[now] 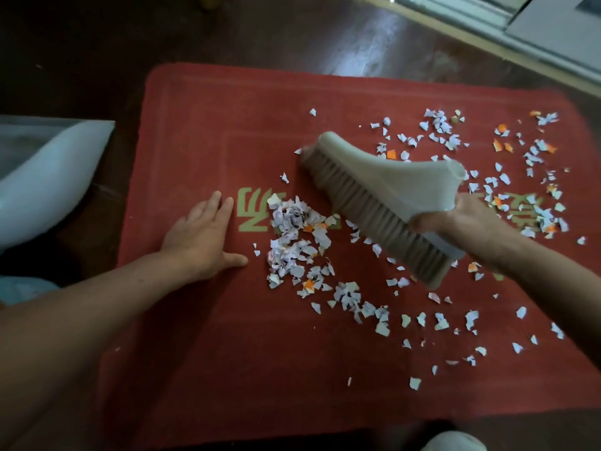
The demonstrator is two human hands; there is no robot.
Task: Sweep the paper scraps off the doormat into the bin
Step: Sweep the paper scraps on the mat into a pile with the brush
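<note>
As right hand grips brush, scraps across doormat

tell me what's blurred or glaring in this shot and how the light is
Head view: dim indoor light, darker toward the corners; the brush in the right hand is smeared by motion blur; the piled paper scraps and the left hand flat on the doormat look sharper; pale glare streaks the wooden floor beyond the mat; the wide lens bows the mat's edges.

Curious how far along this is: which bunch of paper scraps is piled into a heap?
The heap between the brush and the left hand; the scraps to the right of the brush lie thinly scattered.
</note>
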